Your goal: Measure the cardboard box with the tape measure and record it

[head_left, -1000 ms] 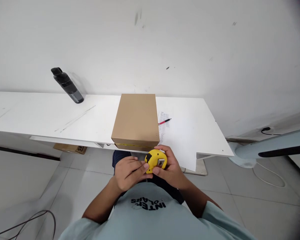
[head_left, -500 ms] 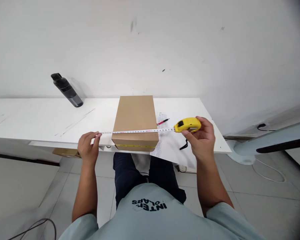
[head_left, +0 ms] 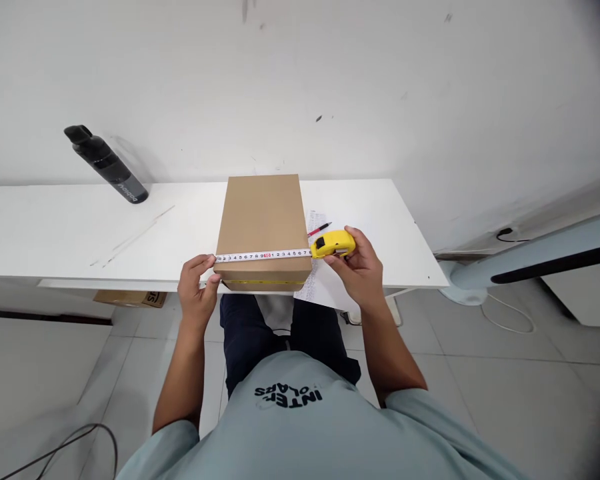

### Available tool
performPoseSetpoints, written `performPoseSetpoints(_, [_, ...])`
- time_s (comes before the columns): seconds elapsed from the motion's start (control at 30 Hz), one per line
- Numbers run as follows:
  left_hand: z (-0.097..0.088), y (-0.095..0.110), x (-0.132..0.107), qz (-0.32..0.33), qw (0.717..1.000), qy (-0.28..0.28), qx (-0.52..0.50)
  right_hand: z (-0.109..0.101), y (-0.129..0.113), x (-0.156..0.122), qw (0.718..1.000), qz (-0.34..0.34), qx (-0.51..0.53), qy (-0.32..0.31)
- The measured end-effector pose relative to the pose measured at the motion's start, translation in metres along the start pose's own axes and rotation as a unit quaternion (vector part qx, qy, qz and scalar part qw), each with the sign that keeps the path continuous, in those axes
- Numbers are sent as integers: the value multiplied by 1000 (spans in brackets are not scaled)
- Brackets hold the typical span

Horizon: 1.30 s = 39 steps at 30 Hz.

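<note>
A brown cardboard box (head_left: 263, 213) stands near the front edge of the white table. Across its top, close to the front edge, lies the white blade of a yellow tape measure (head_left: 337, 244). My left hand (head_left: 195, 290) is at the box's front left corner, fingertips on the blade's end and the thumb lower, by the box's side. The yellow case sits in my right hand (head_left: 363, 273), closed around it just off the box's right edge. A yellow band runs along the box's front side.
A written sheet of paper (head_left: 330, 283) and a red and black pen (head_left: 320, 230) lie right of the box. A black bottle (head_left: 107, 165) stands at the left, near the wall. Below the table is another cardboard box (head_left: 130, 298).
The blade has become shorter between my hands. My right hand brought the case left to the box's edge, and my left hand moved right to the box's corner.
</note>
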<state>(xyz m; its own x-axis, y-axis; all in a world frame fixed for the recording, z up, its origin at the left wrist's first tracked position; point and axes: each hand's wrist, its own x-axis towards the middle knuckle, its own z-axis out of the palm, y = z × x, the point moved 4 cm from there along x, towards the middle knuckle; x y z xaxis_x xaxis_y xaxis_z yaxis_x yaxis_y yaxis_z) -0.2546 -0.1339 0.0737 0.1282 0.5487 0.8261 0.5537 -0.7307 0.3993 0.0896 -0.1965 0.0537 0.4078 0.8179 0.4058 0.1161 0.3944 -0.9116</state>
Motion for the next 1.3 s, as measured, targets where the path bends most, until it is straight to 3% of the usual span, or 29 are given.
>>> performPoseSetpoints(0.2, [-4, 10, 9, 32, 998, -18, 49, -2, 3, 1, 1000, 7, -5, 1])
performPoseSetpoints(0.3, [-8, 15, 11, 54, 994, 5, 94, -1, 3, 3, 1000, 14, -8, -1])
performPoseSetpoints(0.43, [-15, 18, 11, 20, 988, 23, 149, 1, -8, -1, 1000, 17, 13, 12])
performPoseSetpoints(0.5, [-19, 28, 11, 4, 992, 20, 122, 1, -20, -10, 999, 19, 23, 23])
performPoseSetpoints(0.6, [-21, 56, 7, -50, 998, 21, -10, 3, -37, -33, 998, 27, 55, 21])
performPoseSetpoints(0.67, [-11, 83, 1, -74, 992, -8, -101, 7, -45, -49, 996, 39, 83, -2])
performPoseSetpoints(0.77, [20, 123, -11, -66, 976, -110, -175, 13, -48, -67, 988, 71, 127, -48])
performPoseSetpoints(0.87, [46, 143, -18, -54, 968, -139, -200, 5, -39, -73, 981, 112, 149, -57])
performPoseSetpoints(1.03, [59, 160, -7, 167, 980, -95, -56, -46, -19, -66, 976, 134, 169, 17])
performPoseSetpoints(1.1, [69, 161, 5, 194, 974, -119, 10, -64, -13, -66, 969, 144, 194, 49])
performPoseSetpoints(1.2, [94, 151, 25, 127, 967, -190, 115, -71, -9, -69, 966, 147, 207, 52])
performPoseSetpoints(1.3, [109, 137, 35, 28, 962, -216, 165, -62, -4, -76, 967, 145, 206, 35])
